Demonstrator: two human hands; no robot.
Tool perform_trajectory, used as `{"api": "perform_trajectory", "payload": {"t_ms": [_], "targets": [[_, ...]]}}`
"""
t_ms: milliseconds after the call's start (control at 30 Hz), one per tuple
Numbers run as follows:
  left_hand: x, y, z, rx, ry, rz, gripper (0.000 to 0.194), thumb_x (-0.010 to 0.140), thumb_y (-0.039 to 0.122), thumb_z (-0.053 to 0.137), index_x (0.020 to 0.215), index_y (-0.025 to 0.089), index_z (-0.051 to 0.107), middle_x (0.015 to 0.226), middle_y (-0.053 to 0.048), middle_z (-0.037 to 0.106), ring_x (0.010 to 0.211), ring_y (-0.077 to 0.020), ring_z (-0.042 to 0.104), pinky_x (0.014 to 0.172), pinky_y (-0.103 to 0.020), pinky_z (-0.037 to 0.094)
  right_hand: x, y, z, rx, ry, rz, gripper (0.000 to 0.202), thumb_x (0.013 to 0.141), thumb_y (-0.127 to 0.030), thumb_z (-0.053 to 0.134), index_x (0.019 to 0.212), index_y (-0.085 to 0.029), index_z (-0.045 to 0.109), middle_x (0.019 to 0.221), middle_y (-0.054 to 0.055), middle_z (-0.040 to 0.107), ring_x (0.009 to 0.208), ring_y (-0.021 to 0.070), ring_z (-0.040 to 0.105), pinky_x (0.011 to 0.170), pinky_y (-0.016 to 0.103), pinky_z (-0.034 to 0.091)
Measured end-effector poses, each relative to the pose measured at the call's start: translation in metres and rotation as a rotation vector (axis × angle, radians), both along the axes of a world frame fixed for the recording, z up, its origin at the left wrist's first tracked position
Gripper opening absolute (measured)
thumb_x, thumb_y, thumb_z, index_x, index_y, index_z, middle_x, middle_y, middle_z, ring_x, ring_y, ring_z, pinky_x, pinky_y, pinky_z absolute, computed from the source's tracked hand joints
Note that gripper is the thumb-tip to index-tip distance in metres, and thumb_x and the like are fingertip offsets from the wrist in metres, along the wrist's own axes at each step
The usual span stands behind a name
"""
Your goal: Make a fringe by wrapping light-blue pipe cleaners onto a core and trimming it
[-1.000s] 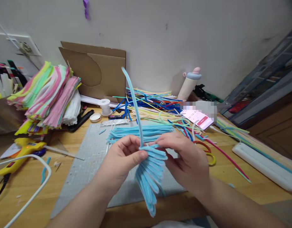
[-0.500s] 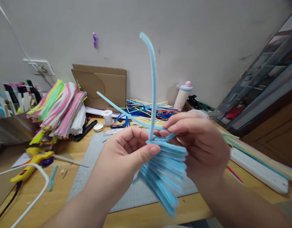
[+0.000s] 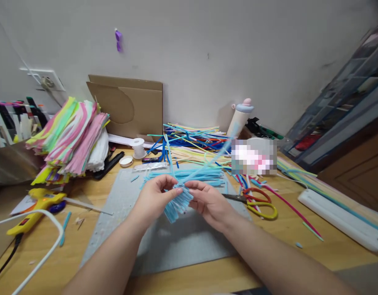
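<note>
A fan-shaped bundle of folded light blue pipe cleaners (image 3: 177,206) is held above the grey cutting mat (image 3: 189,246). My left hand (image 3: 156,196) pinches its top between thumb and fingers. At the bundle's right edge, my right hand (image 3: 209,203) is closed, its fingertips on the pipe cleaners; exactly which strand they grip is partly hidden. Two long loose ends rise from the top, one leaning far to the right and blurred. More light blue pipe cleaners (image 3: 204,177) lie on the mat behind my hands. Scissors (image 3: 263,209) with red and yellow handles rest right of them.
A yellow glue gun (image 3: 38,207) with its white cable lies at left, near bundled colourful pipe cleaners (image 3: 80,141). Cardboard (image 3: 146,110) leans on the wall. A white spool (image 3: 139,148), a bottle (image 3: 238,121) and a white power strip (image 3: 339,219) are also on the table.
Both hands and the bundle have moved lower and farther from the camera. One long end now leans right instead of standing upright. The scissors and the pipe cleaners on the mat have come into view.
</note>
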State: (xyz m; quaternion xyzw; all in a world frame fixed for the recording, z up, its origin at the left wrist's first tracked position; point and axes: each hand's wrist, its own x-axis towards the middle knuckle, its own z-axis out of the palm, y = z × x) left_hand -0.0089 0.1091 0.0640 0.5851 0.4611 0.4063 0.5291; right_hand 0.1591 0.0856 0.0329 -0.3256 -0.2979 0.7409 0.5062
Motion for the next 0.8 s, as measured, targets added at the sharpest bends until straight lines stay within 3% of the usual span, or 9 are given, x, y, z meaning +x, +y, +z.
{"api": "perform_trajectory", "payload": {"t_ms": [167,433,533,667,800], "targets": [[-0.005,-0.002,-0.007,-0.043,0.142,-0.051,0.022,0.068,0.032,0.070,0.077,0.015,0.060,0.071,0.000,0.060,0.064,-0.0124,0.053,0.060,-0.025,0.042,0.001,-0.002,-0.005,-0.065,-0.127,0.081,0.039,0.065,-0.025,0.077,0.101,-0.015,0.065,0.087,0.004,0.069,0.074,0.0127,0.064,0.066,0.026,0.053],[-0.003,-0.002,-0.013,-0.129,0.133,0.045,0.035,0.063,0.041,0.073,0.078,0.017,0.052,0.066,0.002,0.057,0.059,-0.0124,0.055,0.055,-0.024,0.042,0.000,-0.003,-0.013,-0.014,-0.177,0.149,0.030,0.073,-0.030,0.070,0.099,-0.015,0.066,0.083,0.003,0.067,0.075,0.0115,0.062,0.072,0.027,0.052],[-0.005,-0.001,-0.012,-0.245,0.109,0.000,0.040,0.062,0.041,0.073,0.086,0.016,0.054,0.069,0.000,0.062,0.060,-0.0145,0.058,0.055,-0.025,0.044,-0.001,-0.002,-0.016,0.010,-0.215,0.132,0.029,0.074,-0.033,0.068,0.096,-0.015,0.063,0.082,0.002,0.066,0.074,0.0112,0.062,0.073,0.028,0.052],[-0.008,0.000,-0.011,-0.275,0.092,-0.135,0.034,0.063,0.040,0.072,0.084,0.015,0.062,0.072,-0.002,0.065,0.064,-0.0160,0.059,0.058,-0.027,0.045,-0.004,0.000,-0.017,0.086,-0.325,0.066,0.029,0.072,-0.035,0.067,0.090,-0.018,0.052,0.063,-0.004,0.061,0.059,0.0119,0.061,0.054,0.025,0.052],[-0.013,0.002,-0.012,-0.131,0.218,-0.184,0.025,0.066,0.038,0.069,0.076,0.016,0.065,0.067,0.000,0.062,0.064,-0.0164,0.057,0.057,-0.025,0.043,-0.003,0.001,-0.017,0.072,-0.442,0.168,0.029,0.077,-0.040,0.059,0.091,-0.019,0.047,0.055,-0.004,0.059,0.042,0.0098,0.054,0.035,0.017,0.035]]}}
